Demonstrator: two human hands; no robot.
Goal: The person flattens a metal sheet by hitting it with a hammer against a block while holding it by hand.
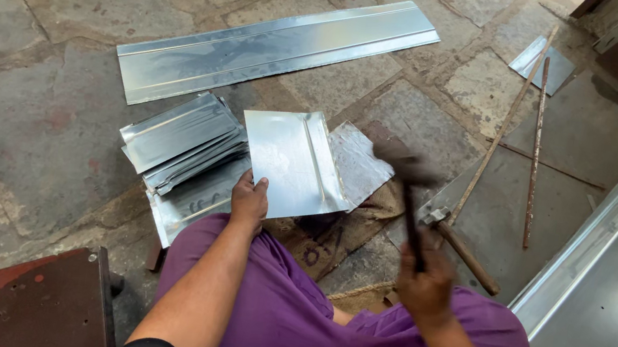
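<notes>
Gripping the near edge of a creased metal sheet, the left hand pins it flat on a brown burlap sack just past the purple-clad knees. The right hand is clenched round a dark hammer handle, the hammer blurred above the sheet's right edge. A second hammer lies just right of it. Left, a stack of cut sheets touches the work. Beyond, open stone floor, then a long ribbed metal strip. Rusty rods lie far right.
</notes>
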